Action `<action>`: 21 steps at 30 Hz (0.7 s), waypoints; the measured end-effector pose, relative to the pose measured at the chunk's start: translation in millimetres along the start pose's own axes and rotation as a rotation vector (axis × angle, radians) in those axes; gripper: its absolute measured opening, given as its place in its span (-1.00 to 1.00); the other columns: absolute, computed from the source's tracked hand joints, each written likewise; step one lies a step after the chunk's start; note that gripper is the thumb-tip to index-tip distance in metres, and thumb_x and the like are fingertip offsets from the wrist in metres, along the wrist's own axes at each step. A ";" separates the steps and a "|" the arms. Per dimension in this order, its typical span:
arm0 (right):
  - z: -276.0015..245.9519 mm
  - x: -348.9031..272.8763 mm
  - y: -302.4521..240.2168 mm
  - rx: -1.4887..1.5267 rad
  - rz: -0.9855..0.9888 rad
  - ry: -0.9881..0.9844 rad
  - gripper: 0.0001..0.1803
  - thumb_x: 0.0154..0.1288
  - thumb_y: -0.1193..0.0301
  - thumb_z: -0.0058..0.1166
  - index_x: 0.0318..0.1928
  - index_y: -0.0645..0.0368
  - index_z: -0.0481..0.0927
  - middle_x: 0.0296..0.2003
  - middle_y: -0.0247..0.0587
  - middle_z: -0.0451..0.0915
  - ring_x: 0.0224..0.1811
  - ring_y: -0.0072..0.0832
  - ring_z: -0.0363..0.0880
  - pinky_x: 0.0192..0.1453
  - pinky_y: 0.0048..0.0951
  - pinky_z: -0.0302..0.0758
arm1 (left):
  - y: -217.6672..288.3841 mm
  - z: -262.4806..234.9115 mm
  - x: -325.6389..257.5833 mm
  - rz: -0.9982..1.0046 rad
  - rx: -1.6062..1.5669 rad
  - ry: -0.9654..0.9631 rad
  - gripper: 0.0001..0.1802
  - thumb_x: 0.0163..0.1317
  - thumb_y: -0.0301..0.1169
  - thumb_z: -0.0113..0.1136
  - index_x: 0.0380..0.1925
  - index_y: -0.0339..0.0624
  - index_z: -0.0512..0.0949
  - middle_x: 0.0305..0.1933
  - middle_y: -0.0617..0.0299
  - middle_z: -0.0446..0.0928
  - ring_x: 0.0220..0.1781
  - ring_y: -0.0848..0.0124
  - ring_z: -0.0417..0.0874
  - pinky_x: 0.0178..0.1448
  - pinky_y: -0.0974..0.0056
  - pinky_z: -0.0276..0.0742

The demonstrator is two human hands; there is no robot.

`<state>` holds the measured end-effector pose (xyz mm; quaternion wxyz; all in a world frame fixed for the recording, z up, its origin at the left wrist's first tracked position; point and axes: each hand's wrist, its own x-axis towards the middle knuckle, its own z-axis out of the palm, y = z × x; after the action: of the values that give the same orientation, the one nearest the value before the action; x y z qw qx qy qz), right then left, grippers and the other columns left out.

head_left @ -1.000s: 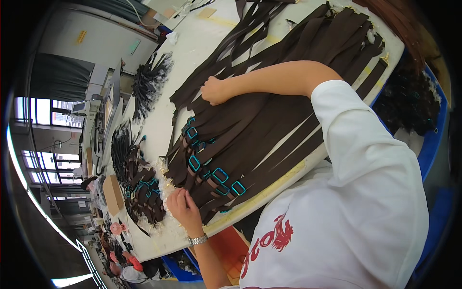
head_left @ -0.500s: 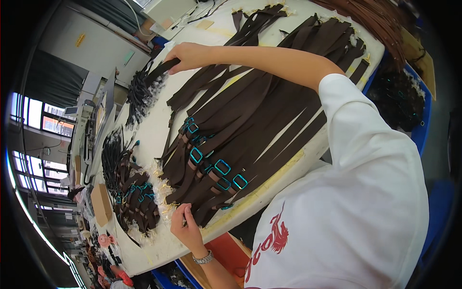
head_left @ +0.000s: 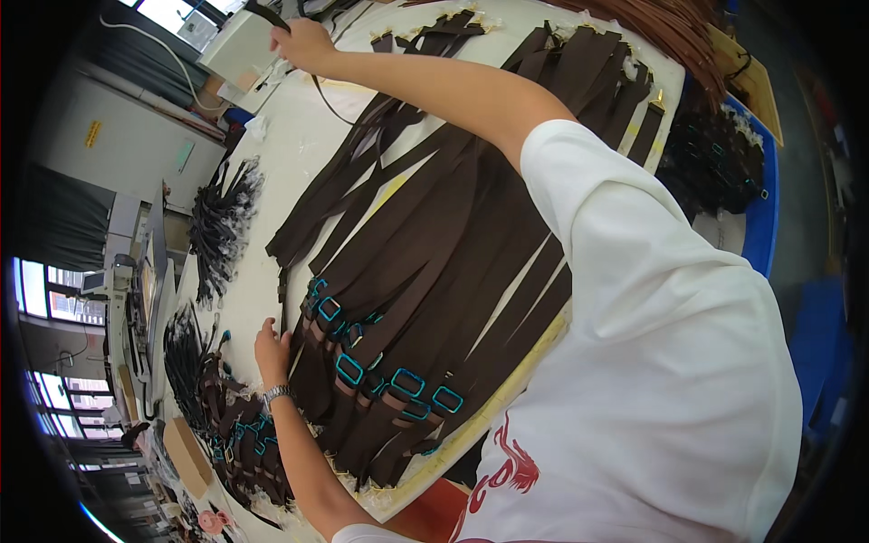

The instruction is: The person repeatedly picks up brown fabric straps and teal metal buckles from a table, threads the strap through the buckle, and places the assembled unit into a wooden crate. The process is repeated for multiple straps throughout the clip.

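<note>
The left hand has slid up beside the edge of the brown straps, thumb and finger curled; whether they grip the thin strip there, I can't tell. Turquoise buckles dot the straps alongside. Farther out, the right hand has swung away, pinching a dark strap whose length trails back toward the spread, so it seems only partly free. Across the pale surface lies a black bundle; past it, a dark curtain and bright windows.

A workshop, shown by massed straps, worktable, filled crate.
</note>
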<state>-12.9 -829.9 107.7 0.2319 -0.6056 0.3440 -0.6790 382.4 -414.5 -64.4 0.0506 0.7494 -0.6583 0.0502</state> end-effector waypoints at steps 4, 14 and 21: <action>-4.5 1.0 -68.0 -0.263 -0.445 -0.247 -0.45 0.50 -0.14 0.11 -0.20 0.09 0.82 -0.41 0.01 0.75 -0.25 0.03 0.78 -0.12 0.00 0.63 | -5.7 14.6 -2.5 0.028 0.166 0.007 -0.75 0.25 -0.53 0.29 -0.08 -0.29 0.56 -0.19 -0.15 0.63 -0.05 -0.17 0.66 0.05 -0.16 0.58; -108.6 -189.5 57.0 -0.794 -0.472 -1.211 -0.47 0.28 0.08 0.47 -0.06 0.32 0.64 -0.20 0.04 0.77 -0.10 0.07 0.79 -0.06 0.00 0.70 | 3.4 -75.7 -19.9 0.033 -0.014 0.430 -0.78 0.51 -0.57 0.07 0.09 -0.32 0.55 -0.10 -0.10 0.68 -0.08 -0.07 0.72 0.06 -0.06 0.58; -134.4 -197.7 38.5 -0.794 -0.144 -1.167 -0.27 0.30 0.00 0.48 0.04 0.38 0.41 -0.23 0.18 0.72 -0.05 0.12 0.77 -0.04 0.04 0.67 | 24.7 -132.8 -45.2 0.029 0.001 0.558 -0.73 0.57 -0.58 0.06 0.17 -0.33 0.60 -0.10 -0.07 0.62 -0.01 -0.03 0.71 0.11 0.00 0.60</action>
<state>-117.3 -685.5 -56.2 0.0947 -0.9306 0.3443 -0.0806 350.9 -354.4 60.8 0.2289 0.6970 -0.6296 0.2557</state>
